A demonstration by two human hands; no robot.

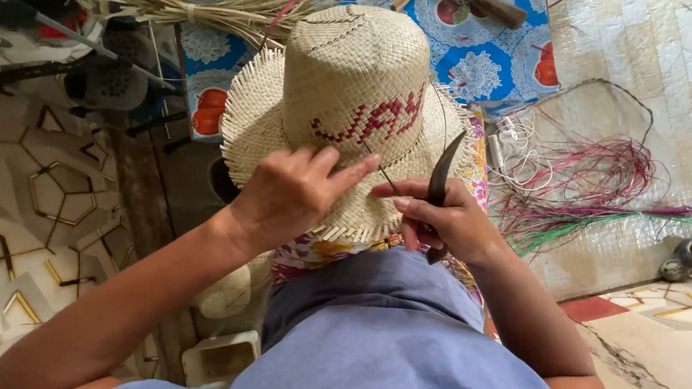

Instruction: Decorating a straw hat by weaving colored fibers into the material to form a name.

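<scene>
So the woven straw hat [357,114] sits on the person's lap, brim toward them. Left hand [294,194] presses flat on the brim to steady it, fingers loose. Right hand [444,220] pinches a dark curved tool [444,182] and thin strand, right at the brim edge.
</scene>
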